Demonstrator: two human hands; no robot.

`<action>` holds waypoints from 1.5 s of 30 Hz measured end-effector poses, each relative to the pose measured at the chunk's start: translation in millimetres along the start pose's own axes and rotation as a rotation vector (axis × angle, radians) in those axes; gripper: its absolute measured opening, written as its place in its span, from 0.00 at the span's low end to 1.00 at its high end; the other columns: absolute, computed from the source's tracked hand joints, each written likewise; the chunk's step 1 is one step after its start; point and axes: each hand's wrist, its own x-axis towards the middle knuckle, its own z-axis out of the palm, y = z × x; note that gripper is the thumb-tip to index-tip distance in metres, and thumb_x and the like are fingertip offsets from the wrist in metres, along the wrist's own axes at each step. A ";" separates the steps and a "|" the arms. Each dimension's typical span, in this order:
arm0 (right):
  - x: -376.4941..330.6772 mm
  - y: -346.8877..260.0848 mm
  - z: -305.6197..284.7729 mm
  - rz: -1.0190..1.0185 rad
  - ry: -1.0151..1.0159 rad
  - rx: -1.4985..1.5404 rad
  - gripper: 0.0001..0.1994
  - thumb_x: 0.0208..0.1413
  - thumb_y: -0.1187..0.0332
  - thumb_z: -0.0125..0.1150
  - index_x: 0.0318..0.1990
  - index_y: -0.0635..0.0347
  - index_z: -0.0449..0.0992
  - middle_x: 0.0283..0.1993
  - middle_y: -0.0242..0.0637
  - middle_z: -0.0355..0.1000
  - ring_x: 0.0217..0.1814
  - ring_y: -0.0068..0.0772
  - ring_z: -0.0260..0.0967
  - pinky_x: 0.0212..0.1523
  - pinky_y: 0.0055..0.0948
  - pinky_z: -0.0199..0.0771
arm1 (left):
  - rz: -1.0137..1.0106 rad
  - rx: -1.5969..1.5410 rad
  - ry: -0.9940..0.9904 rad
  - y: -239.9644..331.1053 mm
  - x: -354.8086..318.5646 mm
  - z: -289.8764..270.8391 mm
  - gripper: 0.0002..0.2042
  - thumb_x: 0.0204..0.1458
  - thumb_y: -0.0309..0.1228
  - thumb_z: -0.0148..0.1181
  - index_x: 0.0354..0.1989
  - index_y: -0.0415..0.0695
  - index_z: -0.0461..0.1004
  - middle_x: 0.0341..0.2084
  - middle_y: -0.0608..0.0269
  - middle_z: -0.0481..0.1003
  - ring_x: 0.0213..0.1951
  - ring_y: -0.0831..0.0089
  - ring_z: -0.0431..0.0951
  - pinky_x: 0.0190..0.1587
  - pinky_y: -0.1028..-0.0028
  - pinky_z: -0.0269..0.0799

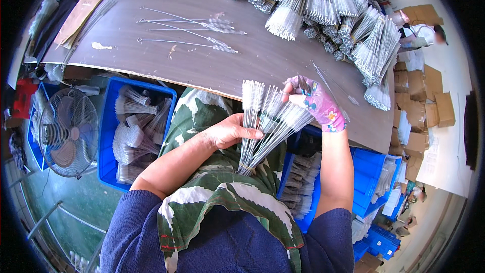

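My left hand (231, 130), bare, is closed around the thin wire stems of a bundle of small wire brushes (254, 97). Their white bristle heads point up and fan out, and the stems gather at a tie near my lap. My right hand (326, 107) wears a pink flowered glove with bare fingertips. Its fingers are curled beside the right-hand bristle heads, around a small dark tool (303, 85) whose kind I cannot make out. Several loose wire brushes (214, 40) with looped ends lie on the brown table (177, 63) ahead of me.
Tied brush bundles (328, 0) are heaped at the table's far right. A cardboard piece (81, 17) lies far left. Below the table edge stand a blue crate (112, 159) of brushes, a fan (68, 131) and more blue bins (371, 179). Cartons (422, 91) are stacked right; people are beyond.
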 end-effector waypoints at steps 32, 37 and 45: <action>14.0 -55.6 2.6 0.081 -0.122 -0.472 0.17 0.47 0.65 0.65 0.43 0.63 0.73 0.33 0.29 0.70 0.36 0.17 0.64 0.38 0.20 0.65 | 0.104 0.271 -0.038 0.8 10.1 21.8 0.16 0.43 0.27 0.67 0.40 0.40 0.71 0.33 0.67 0.75 0.37 0.79 0.72 0.46 0.75 0.67; 15.6 -40.5 10.3 0.108 -0.117 -0.208 0.17 0.45 0.73 0.62 0.46 0.64 0.71 0.33 0.30 0.71 0.36 0.18 0.66 0.37 0.20 0.67 | 0.105 0.244 0.103 -3.3 3.2 20.8 0.22 0.40 0.30 0.69 0.43 0.37 0.69 0.36 0.65 0.74 0.39 0.77 0.72 0.47 0.74 0.66; 8.1 -25.4 13.2 0.030 -0.129 0.003 0.10 0.51 0.69 0.60 0.39 0.64 0.74 0.35 0.33 0.72 0.39 0.21 0.68 0.42 0.23 0.67 | -0.033 -0.040 -0.182 7.8 -6.5 -5.6 0.19 0.41 0.25 0.65 0.43 0.40 0.69 0.36 0.65 0.74 0.42 0.74 0.72 0.48 0.73 0.65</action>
